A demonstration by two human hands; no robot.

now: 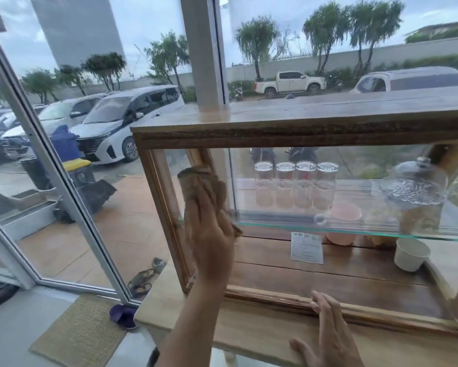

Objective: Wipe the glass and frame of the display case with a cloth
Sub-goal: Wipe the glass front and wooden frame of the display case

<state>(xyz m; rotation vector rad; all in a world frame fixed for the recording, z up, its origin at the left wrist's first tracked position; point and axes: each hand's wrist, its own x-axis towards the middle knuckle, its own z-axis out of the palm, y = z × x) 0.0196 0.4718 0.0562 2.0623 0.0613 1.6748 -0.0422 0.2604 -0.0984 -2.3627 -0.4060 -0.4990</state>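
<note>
No legible text. White printed paper card [306, 247] inside the case, right of the cloth-pressing fingers [206, 207]: print too small to read.

your left hand [212, 234] is pressing a folded brown cloth [196, 181] flat against the front glass pane [355, 260] of the wooden-framed display case [302, 133], near its left upright. your right hand [328, 329] is resting with open fingers on the case's lower wooden rail, at the edge of the wooden counter [249, 329]. inside, four clear drinking glasses [296, 184] are standing upside down in a row on the glass shelf [368, 231], beside a pink cup [344, 213] and a domed cut-glass jar [415, 192]. a white paper cup [410, 254] is sitting on the wooden floor below.
</note>
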